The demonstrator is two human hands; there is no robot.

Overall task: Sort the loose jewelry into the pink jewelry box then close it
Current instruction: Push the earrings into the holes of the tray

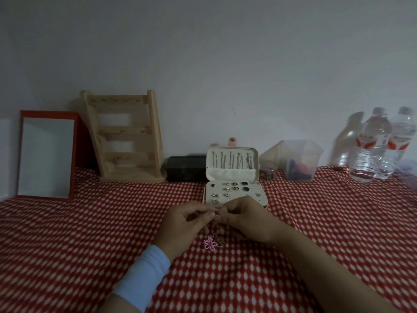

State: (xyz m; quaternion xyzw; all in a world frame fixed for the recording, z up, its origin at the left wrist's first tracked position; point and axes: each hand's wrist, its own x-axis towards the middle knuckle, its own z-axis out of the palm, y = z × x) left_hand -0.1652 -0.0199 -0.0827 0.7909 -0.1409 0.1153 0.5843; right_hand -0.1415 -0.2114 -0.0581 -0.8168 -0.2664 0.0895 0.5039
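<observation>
Busy with one small bit of jewelry, by the look of it. Left hand (187, 224) and right hand (243, 219) close together, fingertips meeting, both pinching a tiny shiny piece (216, 214) between them; too small to say just what kind. Just past the hands, on the far side, the little pink jewelry box (234, 177), wide open on the red cloth with white spots (90, 222): lid standing up with thin silver chains inside, flat white panel in the bottom half dotted with little studs. More room on the right of that panel, it seems. Best to hold the piece softly but firmly, low over the cloth, so a slip means a short drop. Best to line it up straight over a free spot before pushing, and to keep the other studs from getting bumped. On the near side of the hands, a pink flower-shaped clip (209, 243) and, touching it on the right, a small dark round charm (220, 241), both waiting on the cloth. No closing the lid before those go in. Far left, a pale wooden ladder-shaped stand (126, 136); far right, two clear water bottles (372, 145).
</observation>
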